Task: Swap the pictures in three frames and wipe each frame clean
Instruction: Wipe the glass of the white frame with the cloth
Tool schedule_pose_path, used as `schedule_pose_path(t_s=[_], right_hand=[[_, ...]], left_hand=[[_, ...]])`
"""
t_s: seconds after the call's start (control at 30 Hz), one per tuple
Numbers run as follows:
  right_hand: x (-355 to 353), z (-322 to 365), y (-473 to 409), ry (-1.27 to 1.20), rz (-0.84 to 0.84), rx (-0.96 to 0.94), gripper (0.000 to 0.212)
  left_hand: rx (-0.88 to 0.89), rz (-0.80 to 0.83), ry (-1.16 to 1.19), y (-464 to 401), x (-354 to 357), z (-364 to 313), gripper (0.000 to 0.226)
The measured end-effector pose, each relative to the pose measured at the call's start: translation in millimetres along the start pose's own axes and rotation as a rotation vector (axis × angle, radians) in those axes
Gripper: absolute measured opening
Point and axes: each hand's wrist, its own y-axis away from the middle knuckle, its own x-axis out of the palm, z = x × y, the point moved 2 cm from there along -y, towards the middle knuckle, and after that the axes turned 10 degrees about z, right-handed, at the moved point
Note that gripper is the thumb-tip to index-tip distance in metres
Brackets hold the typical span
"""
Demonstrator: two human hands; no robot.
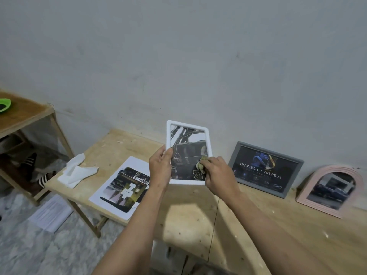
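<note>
Head view: the wooden table (pixel 194 219) runs along the wall (pixel 178 56), its left end near a second, smaller wooden table (pixel 23 116) with a strip of floor between them. Bare tabletop lies open in front of the hands and toward the near right.

The white frame (pixel 188 152) is held upright above the table, just off the wall. The left hand (pixel 160 166) grips its left edge, thumb across the front. The right hand (pixel 217 175) pinches a small crumpled cloth (pixel 201 165) and presses it to the frame's lower right glass.

The grey frame (pixel 266 169) leans on the wall just right of the hands, and the pink arched frame (pixel 330 190) leans further right, near the picture's edge. A loose printed sheet (pixel 123 188) lies flat left of the left hand, with a crumpled white tissue (pixel 76 170) beyond it by the table's left end.

The right hand covers the white frame's lower right corner. A green object (pixel 5 105) is cut off at the left edge. The things under the smaller table are too dim to make out.
</note>
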Motion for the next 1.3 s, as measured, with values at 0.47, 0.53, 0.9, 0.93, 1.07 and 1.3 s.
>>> schedule_pose_path(t_s=[0.47,0.53,0.9,0.93,1.07,1.3], right_hand=[[-70.7,20.2,-81.6,-0.187,-0.225,-0.17,0.029],[-45.1,36.2,-75.5,-0.061,-0.092,-0.249,0.035],[-29.7,54.4,-12.9,-0.604,0.337,-0.27,0.048],[-44.1,46.2,-27.3,-0.584,0.202,-0.232,0.049],[-78.6,17.4,-78.6,-0.221,-0.041,-0.161,0.052],[-8.3,13.5,-12.9,-0.158,0.073,-0.308,0.041]], left_hand=[[-0.043,0.167,-0.064,13.3,13.7,-2.2,0.026],[-0.003,0.101,-0.008,12.9,19.0,-8.4,0.029],[-0.089,-0.036,-0.109,0.3,-21.9,8.8,0.02],[-0.084,-0.016,-0.135,1.3,-21.1,7.3,0.021],[-0.036,0.016,-0.145,-0.3,-16.1,0.6,0.022],[0.027,-0.182,-0.074,-10.7,-37.8,-8.4,0.015]])
